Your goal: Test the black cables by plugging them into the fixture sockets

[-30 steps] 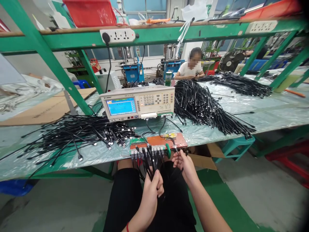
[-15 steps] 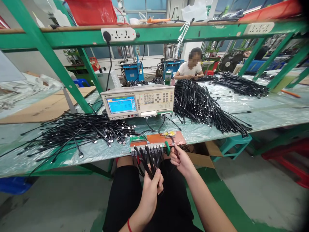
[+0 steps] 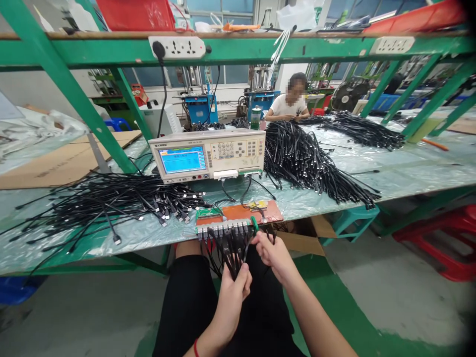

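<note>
My left hand (image 3: 233,292) is closed around a bundle of black cables (image 3: 231,255) below the table's front edge. Just above it lies a circuit board (image 3: 238,213) with a row of metal sockets (image 3: 219,231) along its front. Some cable ends point up at these sockets; whether each is plugged in I cannot tell. To the right of the bundle, my right hand (image 3: 273,255) pinches a black cable, and dark cable ends show by its fingers. A green piece (image 3: 254,223) stands at the socket row's right end, just above my right fingertips.
A bench tester (image 3: 208,156) with a blue screen stands behind the board, wired to it. Loose black cables (image 3: 111,203) lie left; a big cable heap (image 3: 301,158) lies right. Across the table sits a person (image 3: 288,106). A green shelf frame (image 3: 238,52) spans above.
The right hand has moved down from the board's right end toward the bundle, with dark cable ends now at its fingers. The cable ends have dropped from the socket row. The screen's text differs.
</note>
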`<state>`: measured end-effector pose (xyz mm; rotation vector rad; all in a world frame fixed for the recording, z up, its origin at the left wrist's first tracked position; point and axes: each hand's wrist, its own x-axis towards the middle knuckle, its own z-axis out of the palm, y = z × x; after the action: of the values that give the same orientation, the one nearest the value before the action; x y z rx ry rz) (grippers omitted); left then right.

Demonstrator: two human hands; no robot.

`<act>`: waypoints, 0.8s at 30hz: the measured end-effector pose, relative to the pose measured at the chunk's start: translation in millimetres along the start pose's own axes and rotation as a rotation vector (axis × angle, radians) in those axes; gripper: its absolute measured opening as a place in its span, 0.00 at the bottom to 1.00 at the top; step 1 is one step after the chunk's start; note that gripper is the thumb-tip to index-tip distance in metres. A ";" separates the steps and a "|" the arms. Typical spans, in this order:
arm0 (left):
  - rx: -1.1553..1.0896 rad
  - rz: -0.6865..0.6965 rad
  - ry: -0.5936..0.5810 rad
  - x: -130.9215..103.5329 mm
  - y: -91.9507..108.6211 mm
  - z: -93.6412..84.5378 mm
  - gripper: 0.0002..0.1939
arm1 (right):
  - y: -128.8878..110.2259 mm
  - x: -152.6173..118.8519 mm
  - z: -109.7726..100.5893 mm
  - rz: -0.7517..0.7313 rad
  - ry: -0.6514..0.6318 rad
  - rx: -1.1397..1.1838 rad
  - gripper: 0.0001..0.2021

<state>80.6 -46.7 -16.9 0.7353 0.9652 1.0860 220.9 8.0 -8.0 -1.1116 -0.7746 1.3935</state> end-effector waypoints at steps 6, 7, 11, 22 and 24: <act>0.074 0.092 -0.002 0.0 -8.8 -3.4 0.23 | 4.6 -4.6 10.0 -0.109 0.084 -0.008 0.23; 0.083 0.128 0.027 0.8 -8.3 -5.2 0.23 | 5.2 -4.6 9.4 -0.123 0.094 -0.003 0.23; 0.106 0.278 0.186 4.0 -1.6 -13.8 0.22 | 4.9 -5.7 3.6 -0.201 0.159 0.032 0.21; -0.081 0.123 0.062 -0.4 8.4 -6.8 0.21 | 27.1 16.2 -17.3 -0.093 0.179 0.078 0.25; -0.139 0.118 0.041 1.5 7.4 -6.1 0.21 | 31.3 20.1 -18.8 -0.091 0.189 0.092 0.26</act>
<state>72.5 -42.8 -13.4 0.6643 0.8795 1.2628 228.8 20.3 -47.0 -1.1043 -0.6117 1.2167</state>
